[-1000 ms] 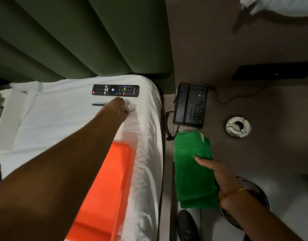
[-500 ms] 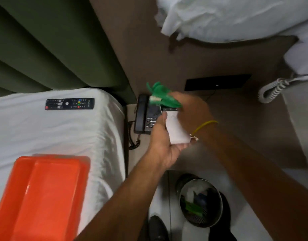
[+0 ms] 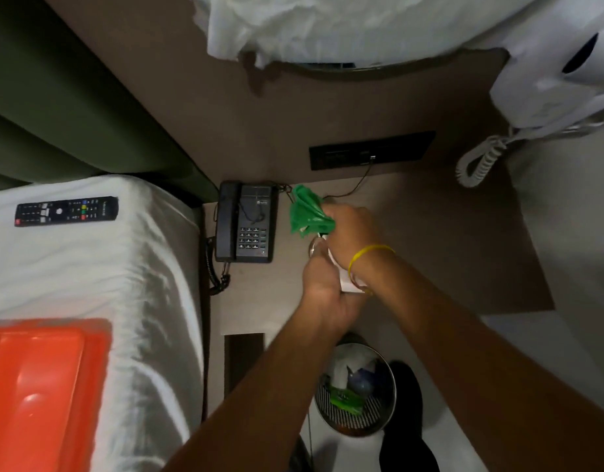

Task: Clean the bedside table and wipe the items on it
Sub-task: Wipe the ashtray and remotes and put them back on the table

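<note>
Over the brown bedside table (image 3: 447,253) my left hand (image 3: 322,287) grips a small white item (image 3: 349,284), mostly hidden between both hands. My right hand (image 3: 350,233), with a yellow band on the wrist, is closed on a bunched green cloth (image 3: 307,214) pressed against the top of that item. A black desk phone (image 3: 248,221) lies on the table's left end, just left of the cloth. A black remote (image 3: 65,211) rests on the white bed sheet.
An orange tray (image 3: 38,393) sits on the bed (image 3: 123,284) at lower left. A round waste bin (image 3: 356,390) holding rubbish stands on the floor below the table. A black wall socket panel (image 3: 372,149) and a coiled white cord (image 3: 477,161) are behind.
My left hand left the bed with the white item and met the right hand above the table. The right hand lifted the green cloth off the table and bunched it against the item.
</note>
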